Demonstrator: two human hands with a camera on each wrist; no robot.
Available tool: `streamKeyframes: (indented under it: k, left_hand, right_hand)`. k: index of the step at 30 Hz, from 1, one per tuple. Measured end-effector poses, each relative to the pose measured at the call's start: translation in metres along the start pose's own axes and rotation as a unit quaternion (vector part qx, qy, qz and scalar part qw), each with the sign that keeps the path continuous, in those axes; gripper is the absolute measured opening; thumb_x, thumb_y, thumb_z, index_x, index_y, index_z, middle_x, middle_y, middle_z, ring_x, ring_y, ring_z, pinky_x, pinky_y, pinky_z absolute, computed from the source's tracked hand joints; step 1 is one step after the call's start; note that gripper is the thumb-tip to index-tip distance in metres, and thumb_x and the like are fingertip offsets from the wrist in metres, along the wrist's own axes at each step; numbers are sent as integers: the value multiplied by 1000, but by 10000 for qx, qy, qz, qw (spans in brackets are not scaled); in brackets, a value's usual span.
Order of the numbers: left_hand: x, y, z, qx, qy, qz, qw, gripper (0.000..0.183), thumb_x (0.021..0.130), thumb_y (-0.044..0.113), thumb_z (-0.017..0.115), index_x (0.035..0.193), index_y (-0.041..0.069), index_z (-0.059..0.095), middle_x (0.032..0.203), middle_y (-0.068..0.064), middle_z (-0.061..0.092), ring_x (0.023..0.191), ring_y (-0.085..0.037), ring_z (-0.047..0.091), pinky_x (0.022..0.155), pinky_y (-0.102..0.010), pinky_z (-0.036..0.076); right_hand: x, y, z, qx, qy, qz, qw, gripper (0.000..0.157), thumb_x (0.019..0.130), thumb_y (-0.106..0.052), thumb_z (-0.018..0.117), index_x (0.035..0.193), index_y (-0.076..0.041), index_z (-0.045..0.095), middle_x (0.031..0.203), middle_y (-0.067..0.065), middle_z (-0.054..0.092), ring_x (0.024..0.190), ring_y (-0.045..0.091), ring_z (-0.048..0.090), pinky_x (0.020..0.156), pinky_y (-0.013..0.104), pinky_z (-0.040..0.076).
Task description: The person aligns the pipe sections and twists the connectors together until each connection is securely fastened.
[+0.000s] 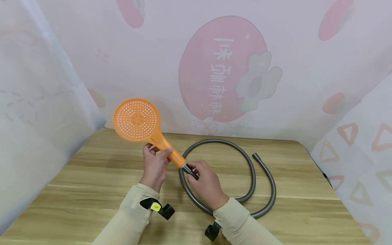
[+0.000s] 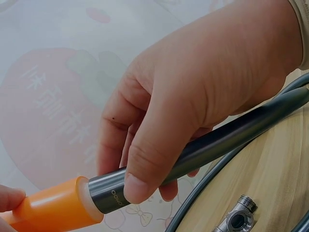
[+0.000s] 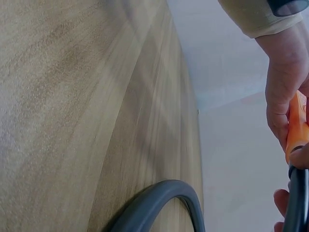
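Note:
An orange handheld shower head (image 1: 136, 119) is raised over the table, its round perforated face toward the head camera. My left hand (image 1: 154, 167) grips its handle (image 2: 58, 205), thumb along the front. At the handle's lower end, my right hand (image 1: 207, 185) pinches the dark grey connector (image 2: 107, 192) of a shower hose (image 1: 252, 177) between thumb and fingers. The connector lines up with the handle, right at a pale ring at its end. In the right wrist view, the left hand (image 3: 285, 87) and the orange handle (image 3: 297, 130) show at the right edge.
The hose loops over the wood-grain table (image 1: 92, 177), its other end (image 1: 256, 156) lying loose at the right. A small chrome fitting (image 2: 239, 216) lies on the table in the left wrist view. A printed sheet (image 1: 153, 68) stands behind the table and at both sides.

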State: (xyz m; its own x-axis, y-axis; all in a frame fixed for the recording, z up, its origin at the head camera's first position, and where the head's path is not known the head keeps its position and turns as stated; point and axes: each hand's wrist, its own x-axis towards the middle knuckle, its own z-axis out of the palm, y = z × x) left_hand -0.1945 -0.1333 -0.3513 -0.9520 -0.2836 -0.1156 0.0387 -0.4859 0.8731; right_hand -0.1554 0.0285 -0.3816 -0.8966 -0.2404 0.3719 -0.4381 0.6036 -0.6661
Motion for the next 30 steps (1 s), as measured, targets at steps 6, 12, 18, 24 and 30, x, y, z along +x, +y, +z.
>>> streamKeyframes:
  k: [6, 12, 18, 24, 30]
  left_hand:
    - [-1, 1, 0, -50, -33, -32, 10000, 71, 88, -12, 58, 140, 12, 15, 111, -4, 33, 104, -24, 51, 81, -30, 51]
    - [-2, 1, 0, -1, -17, -44, 10000, 71, 88, -12, 57, 140, 12, 15, 111, -4, 33, 106, -23, 50, 82, -31, 51]
    - [-2, 2, 0, -9, -47, 0, 10000, 71, 88, -13, 57, 139, 12, 16, 112, -5, 34, 106, -24, 49, 81, -30, 51]
    - [-2, 1, -1, 12, -66, -24, 10000, 71, 88, -12, 58, 140, 12, 15, 113, -5, 33, 106, -24, 50, 81, -30, 51]
    - [-2, 0, -1, 8, -56, -7, 10000, 72, 88, -12, 58, 140, 12, 15, 113, -5, 33, 106, -24, 51, 82, -31, 52]
  right_hand:
    - [1, -1, 0, -99, -2, -19, 9999, 26, 88, -14, 71, 113, -9, 66, 97, -1, 60, 77, 10, 55, 59, 19, 45]
    - [0, -2, -1, 3, -76, 30, 10000, 27, 88, -13, 70, 115, -8, 66, 102, 2, 63, 80, 11, 58, 61, 20, 47]
    - [0, -4, -3, 156, -124, 80, 9998, 26, 89, -13, 69, 115, -7, 67, 103, 3, 64, 80, 12, 57, 61, 20, 46]
    - [0, -4, -3, 248, -215, 184, 9993, 27, 90, -13, 68, 116, -7, 67, 104, 3, 64, 80, 12, 57, 62, 21, 47]
    - [1, -3, -2, 364, -312, 293, 9984, 27, 91, -14, 67, 117, -6, 67, 104, 2, 64, 80, 12, 57, 62, 22, 47]
